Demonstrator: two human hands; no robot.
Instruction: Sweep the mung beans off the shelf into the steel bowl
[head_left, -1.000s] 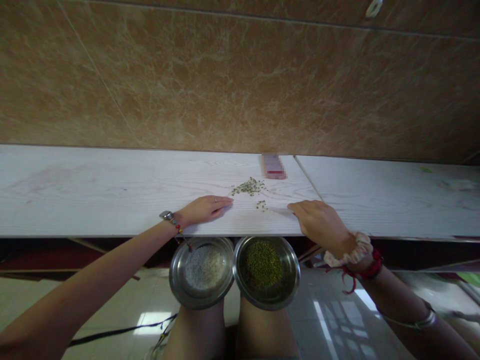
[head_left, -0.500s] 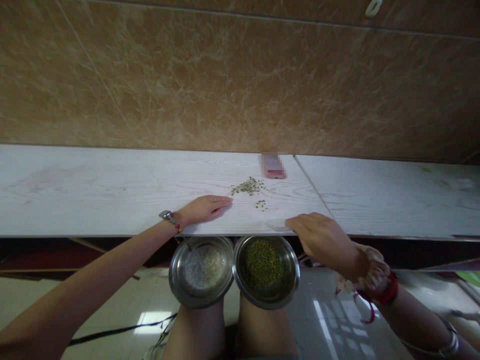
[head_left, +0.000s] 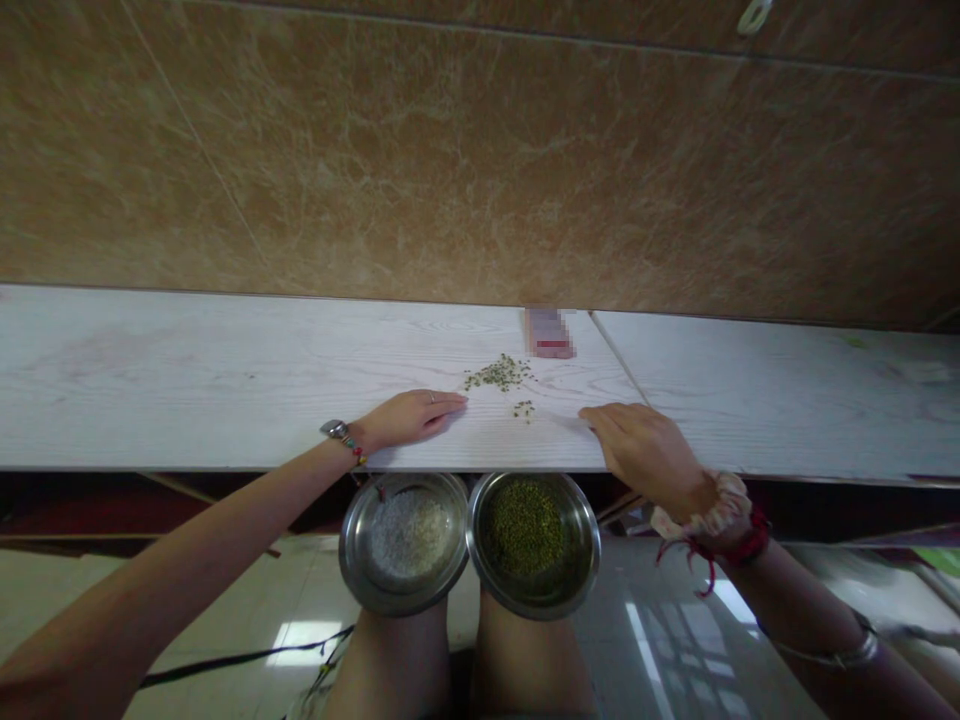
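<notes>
One main pile of beans (head_left: 501,373) lies on the counter (head_left: 262,400); it is the reference for all places below. Left hand (head_left: 409,415): just left of the pile and nearer the person, palm down, fingers straight, nothing visible in its grasp. Right hand (head_left: 637,440): well to the right of the pile and nearer the person, fingers curled; whether anything is pinched beneath them cannot be told. A small cluster of beans (head_left: 523,411) sits just on the pile's near side, slightly right. The phone (head_left: 550,335) lies beyond the pile, also to the right.

Nearer the person than the pile, below the counter's front edge: the rice bowl (head_left: 356,565), to the left, with white grains that look like rice, and the bean bowl (head_left: 581,560), slightly to the right. Both stand on the legs (head_left: 397,655).

Hazards, as judged. Loose beans could roll over the edge if pulled too hard, landing in the rice bowl or on the floor (head_left: 630,580). A shift of either knee could tip a bowl. The bracelet (head_left: 353,448) could snag the rice bowl's rim should the left hand draw back low. An overly broad stroke could mix the cluster back into the pile.
</notes>
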